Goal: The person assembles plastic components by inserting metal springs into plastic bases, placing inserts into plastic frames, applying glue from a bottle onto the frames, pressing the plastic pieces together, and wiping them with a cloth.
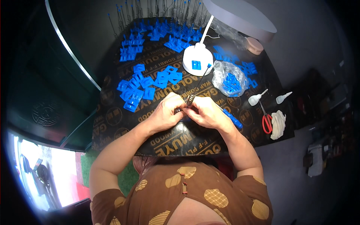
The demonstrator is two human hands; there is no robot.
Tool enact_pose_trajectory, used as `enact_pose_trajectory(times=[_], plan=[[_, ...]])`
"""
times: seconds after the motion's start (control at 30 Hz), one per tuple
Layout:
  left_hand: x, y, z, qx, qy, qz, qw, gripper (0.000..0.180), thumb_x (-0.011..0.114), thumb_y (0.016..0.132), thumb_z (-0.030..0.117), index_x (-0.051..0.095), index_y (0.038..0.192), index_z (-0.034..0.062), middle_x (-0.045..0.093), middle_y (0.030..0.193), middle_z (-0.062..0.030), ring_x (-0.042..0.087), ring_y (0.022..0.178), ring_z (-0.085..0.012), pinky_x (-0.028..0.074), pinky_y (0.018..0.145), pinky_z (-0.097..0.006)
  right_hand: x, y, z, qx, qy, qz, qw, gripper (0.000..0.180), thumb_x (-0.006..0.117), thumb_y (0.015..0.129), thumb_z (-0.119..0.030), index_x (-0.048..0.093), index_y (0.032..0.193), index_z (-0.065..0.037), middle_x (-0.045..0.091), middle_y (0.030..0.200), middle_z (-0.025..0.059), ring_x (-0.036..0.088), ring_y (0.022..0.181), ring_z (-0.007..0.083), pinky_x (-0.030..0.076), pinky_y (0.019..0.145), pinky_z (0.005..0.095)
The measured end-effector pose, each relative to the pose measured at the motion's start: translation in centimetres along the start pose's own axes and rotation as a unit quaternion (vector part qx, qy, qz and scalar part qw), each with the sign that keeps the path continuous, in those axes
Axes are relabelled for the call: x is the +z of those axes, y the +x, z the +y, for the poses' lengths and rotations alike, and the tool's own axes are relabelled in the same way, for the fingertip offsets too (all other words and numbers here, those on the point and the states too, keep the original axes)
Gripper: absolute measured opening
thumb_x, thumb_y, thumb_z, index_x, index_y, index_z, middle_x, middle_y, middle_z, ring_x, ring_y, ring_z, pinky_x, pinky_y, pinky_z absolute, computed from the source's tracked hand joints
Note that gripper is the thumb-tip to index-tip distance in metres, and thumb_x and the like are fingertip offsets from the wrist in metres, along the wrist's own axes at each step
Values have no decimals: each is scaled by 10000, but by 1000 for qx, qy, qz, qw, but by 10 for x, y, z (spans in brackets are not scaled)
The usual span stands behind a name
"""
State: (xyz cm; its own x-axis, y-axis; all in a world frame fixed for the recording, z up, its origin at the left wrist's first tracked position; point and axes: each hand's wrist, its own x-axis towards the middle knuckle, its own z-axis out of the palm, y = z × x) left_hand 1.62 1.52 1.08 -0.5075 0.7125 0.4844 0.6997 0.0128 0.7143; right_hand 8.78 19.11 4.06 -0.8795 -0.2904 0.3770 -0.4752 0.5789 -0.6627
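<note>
Near the table's front edge my two hands meet, fingertips together. A black coil spring (pixel 191 99) rises between them, its long thin wire slanting up and right to a small blue tip (pixel 209 66). My left hand (pixel 169 111) is closed, pinching at the spring's lower end. From the other side my right hand (pixel 207 112) is closed on the same end, its thumb and fingers round the coil. What sits beneath the spring is hidden by my fingers. Beside my right hand lies a blue-handled screwdriver (pixel 233 118), its shaft partly covered by the hand.
Loose blue plastic pieces (pixel 134 88) lie left of centre. Blue stands with upright springs (pixel 176 32) crowd the back. A white lamp (pixel 198 56) stands mid-table, beside a clear bag (pixel 224 88) of blue parts. Rightward are white squeeze bottles (pixel 255 99), red-handled scissors (pixel 267 123) and a white cloth (pixel 278 125).
</note>
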Motion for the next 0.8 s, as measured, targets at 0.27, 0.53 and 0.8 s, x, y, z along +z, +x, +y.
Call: enact_pose_trajectory(times=[0.27, 0.53, 0.8], plan=[[-44, 10, 36, 30, 88, 6, 996, 356, 443, 668, -138, 627, 951, -25, 617, 966, -143, 585, 945, -292, 475, 860, -358, -2, 0, -3, 13, -26, -11, 1000, 151, 641, 810, -70, 539, 914, -29, 580, 687, 157, 584, 609, 337, 466, 569, 392], [-60, 18, 131, -58, 138, -78, 986, 286, 470, 742, -104, 636, 963, -31, 654, 857, -147, 637, 805, -252, 507, 753, -332, -6, -4, 2, -1, -53, -6, 999, 151, 635, 807, -103, 517, 853, -22, 583, 700, 175, 592, 649, 370, 467, 574, 415], [-70, 17, 230, -174, -160, -154, 959, 224, 474, 851, -59, 639, 1001, -74, 666, 817, -136, 643, 766, -139, 513, 677, -229, 11, 5, -4, -18, -17, -8, 1000, 177, 632, 809, -117, 480, 807, -25, 563, 682, 176, 574, 644, 381, 448, 561, 431]])
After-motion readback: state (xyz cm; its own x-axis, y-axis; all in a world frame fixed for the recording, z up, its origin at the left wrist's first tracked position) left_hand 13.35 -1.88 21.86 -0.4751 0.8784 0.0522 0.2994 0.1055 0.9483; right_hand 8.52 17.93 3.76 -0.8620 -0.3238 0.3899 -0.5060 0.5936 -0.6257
